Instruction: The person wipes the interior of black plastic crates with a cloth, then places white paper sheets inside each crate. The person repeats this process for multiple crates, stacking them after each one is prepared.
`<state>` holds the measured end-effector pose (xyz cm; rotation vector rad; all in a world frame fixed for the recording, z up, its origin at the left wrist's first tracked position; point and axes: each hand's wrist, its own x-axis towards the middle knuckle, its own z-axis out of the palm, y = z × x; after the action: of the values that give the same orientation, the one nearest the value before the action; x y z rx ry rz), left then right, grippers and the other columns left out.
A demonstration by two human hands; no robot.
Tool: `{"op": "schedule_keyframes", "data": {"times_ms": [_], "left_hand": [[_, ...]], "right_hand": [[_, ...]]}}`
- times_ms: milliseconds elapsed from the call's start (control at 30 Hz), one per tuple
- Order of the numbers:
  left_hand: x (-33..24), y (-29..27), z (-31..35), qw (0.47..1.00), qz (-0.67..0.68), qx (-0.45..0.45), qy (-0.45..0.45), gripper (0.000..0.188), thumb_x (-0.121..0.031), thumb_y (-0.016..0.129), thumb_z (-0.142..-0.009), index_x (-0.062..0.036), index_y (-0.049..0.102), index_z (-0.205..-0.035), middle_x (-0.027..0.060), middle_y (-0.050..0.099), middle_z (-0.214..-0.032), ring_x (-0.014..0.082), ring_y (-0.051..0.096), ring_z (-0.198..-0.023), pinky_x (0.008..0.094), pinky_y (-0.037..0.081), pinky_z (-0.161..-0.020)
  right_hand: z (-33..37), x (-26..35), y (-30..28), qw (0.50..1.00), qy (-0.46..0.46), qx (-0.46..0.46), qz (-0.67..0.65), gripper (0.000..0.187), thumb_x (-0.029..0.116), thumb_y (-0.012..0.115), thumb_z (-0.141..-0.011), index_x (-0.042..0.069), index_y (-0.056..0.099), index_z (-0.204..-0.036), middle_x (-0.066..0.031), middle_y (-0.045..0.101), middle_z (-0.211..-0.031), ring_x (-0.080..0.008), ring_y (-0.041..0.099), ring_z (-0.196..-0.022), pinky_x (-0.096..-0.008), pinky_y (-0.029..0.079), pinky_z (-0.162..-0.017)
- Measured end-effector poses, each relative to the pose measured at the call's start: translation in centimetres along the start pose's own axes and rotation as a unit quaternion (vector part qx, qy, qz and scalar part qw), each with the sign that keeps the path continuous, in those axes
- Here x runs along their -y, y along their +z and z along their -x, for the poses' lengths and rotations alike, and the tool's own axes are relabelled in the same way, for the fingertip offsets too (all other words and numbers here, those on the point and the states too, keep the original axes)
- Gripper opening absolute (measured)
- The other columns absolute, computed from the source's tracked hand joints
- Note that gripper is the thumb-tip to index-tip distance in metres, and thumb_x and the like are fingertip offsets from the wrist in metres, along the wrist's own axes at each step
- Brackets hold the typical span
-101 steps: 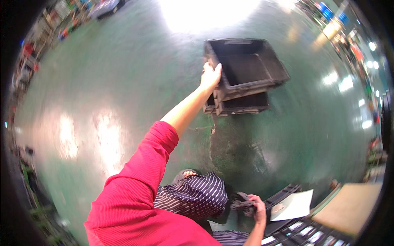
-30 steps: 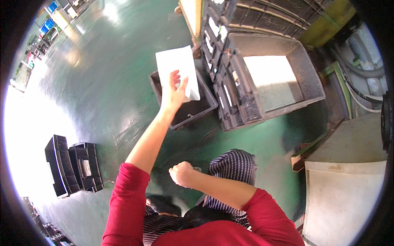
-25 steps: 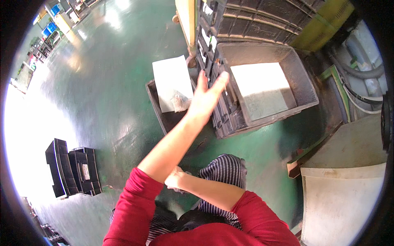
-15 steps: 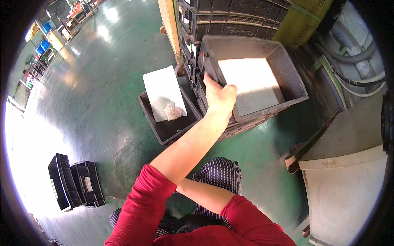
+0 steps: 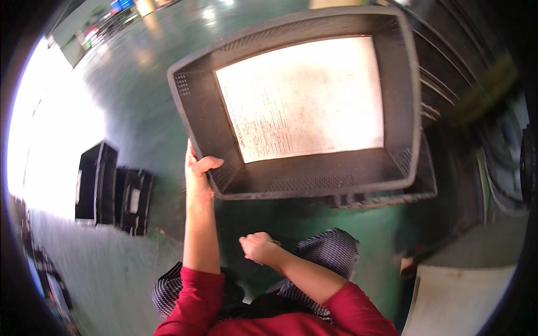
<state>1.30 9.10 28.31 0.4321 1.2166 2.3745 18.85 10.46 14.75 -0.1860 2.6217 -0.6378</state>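
Observation:
My left hand (image 5: 199, 171) grips a black plastic crate (image 5: 314, 193) at its near left corner, the thumb over the rim and the fingers outside. The crate is raised in front of me, its open top towards me. A large white printed sheet (image 5: 319, 101) lies flat over its bottom. Below the crate, close to my knee, my right hand (image 5: 260, 247) is closed in a fist; whatever may be inside it is hidden. Part of another dark crate (image 5: 423, 185) shows behind the raised crate's near right corner.
Two black crates (image 5: 96, 185) stand together on the green floor (image 5: 143, 117) at the left. Dark stacked crates (image 5: 448, 50) are blurred at the far right. A pale panel (image 5: 459, 297) stands at the near right, with hoses (image 5: 504, 190) beyond it.
My left hand has lifted the crate off the stack and brought it left and nearer, with the sheet inside. My right hand has come out from beneath my left forearm. The view has swung.

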Motion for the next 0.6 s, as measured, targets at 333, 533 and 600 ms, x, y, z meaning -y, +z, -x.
{"op": "schedule_keyframes", "data": {"times_ms": [333,533,600], "left_hand": [[12.0,-19.8,-2.6,0.919,0.066,-0.388,-0.004,0.096,0.013,0.059,-0.059,-0.014,0.019,-0.141,0.0118,0.045,-0.121,0.0267,0.048,-0.104,0.0399,0.047,-0.084],[21.9,-21.8,-3.8,0.825,0.094,-0.557,-0.008,0.097,0.018,0.056,-0.061,-0.0105,0.009,-0.141,0.0147,0.032,-0.135,0.0284,0.044,-0.117,0.0408,0.044,-0.096],[23.7,-20.3,-4.4,0.84,0.073,-0.538,-0.003,0.095,0.015,0.062,-0.066,-0.0102,0.01,-0.141,0.015,0.03,-0.137,0.0283,0.042,-0.119,0.0419,0.04,-0.1]], "right_hand": [[1.0,1.1,1.5,0.995,0.066,0.064,-0.033,0.041,0.031,0.068,-0.081,-0.002,0.056,-0.103,-0.0192,0.067,-0.079,-0.0337,0.068,-0.079,-0.0433,0.054,-0.067],[3.2,-0.5,1.5,0.977,0.184,0.076,-0.07,0.046,0.027,0.069,-0.079,0.004,0.057,-0.117,-0.019,0.067,-0.09,-0.0346,0.066,-0.088,-0.0439,0.052,-0.078],[4.2,-1.8,2.1,0.981,0.185,0.032,-0.054,0.04,0.029,0.071,-0.078,0.002,0.058,-0.105,-0.0196,0.066,-0.086,-0.0352,0.067,-0.084,-0.0444,0.054,-0.072]]}}
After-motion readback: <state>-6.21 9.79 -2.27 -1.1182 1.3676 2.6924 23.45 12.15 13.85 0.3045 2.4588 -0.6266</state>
